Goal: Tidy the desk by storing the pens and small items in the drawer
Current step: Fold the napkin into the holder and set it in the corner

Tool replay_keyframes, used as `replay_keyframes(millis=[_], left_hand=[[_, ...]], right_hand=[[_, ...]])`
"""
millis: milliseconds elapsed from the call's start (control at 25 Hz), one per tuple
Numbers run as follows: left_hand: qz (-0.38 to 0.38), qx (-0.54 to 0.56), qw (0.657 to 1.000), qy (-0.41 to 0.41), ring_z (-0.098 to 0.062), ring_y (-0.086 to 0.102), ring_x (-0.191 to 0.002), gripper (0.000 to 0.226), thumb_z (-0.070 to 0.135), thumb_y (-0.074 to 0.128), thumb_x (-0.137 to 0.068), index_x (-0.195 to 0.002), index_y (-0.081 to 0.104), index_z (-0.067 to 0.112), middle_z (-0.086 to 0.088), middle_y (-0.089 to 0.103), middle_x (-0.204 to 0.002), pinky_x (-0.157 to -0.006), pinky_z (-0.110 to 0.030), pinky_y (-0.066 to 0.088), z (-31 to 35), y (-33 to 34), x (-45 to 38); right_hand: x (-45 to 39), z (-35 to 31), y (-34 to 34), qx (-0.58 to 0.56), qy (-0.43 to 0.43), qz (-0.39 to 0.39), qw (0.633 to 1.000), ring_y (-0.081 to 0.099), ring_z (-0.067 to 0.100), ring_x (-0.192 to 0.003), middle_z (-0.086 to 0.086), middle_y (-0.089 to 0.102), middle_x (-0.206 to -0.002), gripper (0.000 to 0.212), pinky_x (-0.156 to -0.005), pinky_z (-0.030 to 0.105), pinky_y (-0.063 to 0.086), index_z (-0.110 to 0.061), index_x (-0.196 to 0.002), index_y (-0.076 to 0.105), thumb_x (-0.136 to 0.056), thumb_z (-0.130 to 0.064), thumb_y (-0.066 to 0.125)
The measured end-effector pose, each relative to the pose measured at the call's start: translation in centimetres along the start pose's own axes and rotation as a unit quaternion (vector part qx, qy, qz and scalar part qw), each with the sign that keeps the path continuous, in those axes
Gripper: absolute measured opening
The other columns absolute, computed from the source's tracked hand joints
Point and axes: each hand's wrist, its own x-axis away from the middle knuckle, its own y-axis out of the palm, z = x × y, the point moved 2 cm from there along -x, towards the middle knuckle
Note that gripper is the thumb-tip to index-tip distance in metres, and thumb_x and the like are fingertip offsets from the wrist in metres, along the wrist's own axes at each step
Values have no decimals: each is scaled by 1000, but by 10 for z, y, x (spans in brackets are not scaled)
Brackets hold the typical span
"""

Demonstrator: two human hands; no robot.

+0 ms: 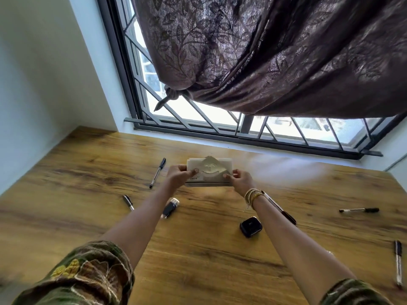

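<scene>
Both hands hold a pale napkin holder (pixel 209 171) with a smiley cut-out, standing on the wooden desk (pixel 198 260) near its far middle. My left hand (pixel 179 175) grips its left end and my right hand (pixel 241 180) grips its right end. Several pens lie scattered: one (pixel 157 172) left of the holder, one (pixel 128 202) nearer left, one (pixel 279 209) partly under my right forearm, one (pixel 359 210) at the right, one (pixel 398 263) at the right edge. A black and clear cylinder (pixel 170 208) lies under my left arm. A small black case (pixel 250 226) sits between my arms. No drawer shows.
A barred window (pixel 198 119) with a knotted brown curtain (pixel 264 51) runs along the desk's far edge. A white wall (pixel 44 84) borders the left side.
</scene>
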Motion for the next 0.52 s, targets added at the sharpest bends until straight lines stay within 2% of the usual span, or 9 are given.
replay_keyframes(millis=[80,200,280,400,440,520], left_hand=[[30,45,999,-4,-16,62,-79,31,15,73,-83,-111,66,3,-8,68,-95,-53,-14,48,-3,-6,12],[83,104,991,-5,-29,64,-83,25,16,76,-81,-102,70,5,-21,68,-100,-57,-30,52,-13,-19,29],[131,132,983,1,-29,64,-83,20,15,76,-81,-98,71,8,-20,70,-99,-57,-31,52,-15,-32,40],[199,149,969,6,-23,65,-78,26,13,77,-80,-103,70,3,-11,71,-89,-55,-26,51,-15,-60,52],[218,144,965,13,-23,66,-76,27,12,78,-79,-103,71,1,-10,71,-86,-57,-28,53,-17,-71,54],[263,127,956,25,-24,67,-73,28,12,79,-77,-100,72,-2,-11,72,-84,-63,-34,57,-22,-96,56]], right_hand=[[6,-10,5,-3,-9,3,1000,62,26,-92,15,65,-111,52,-71,30,50,-2,-125,54,-85,-32,69],[19,-27,15,14,-16,-1,1000,60,32,-108,17,63,-121,59,-89,36,48,-3,-137,43,-89,-27,64],[24,-39,26,24,-24,-29,999,61,30,-107,16,63,-121,59,-88,36,48,-5,-140,40,-89,-24,62],[26,-61,52,40,-43,-61,996,62,29,-105,12,64,-119,57,-91,40,50,-9,-139,42,-87,-23,60],[27,-70,64,43,-53,-68,995,62,28,-103,11,65,-117,56,-89,39,50,-10,-138,42,-86,-23,60],[31,-89,94,53,-73,-86,992,62,25,-95,9,66,-110,52,-76,31,49,-11,-135,44,-85,-19,59]])
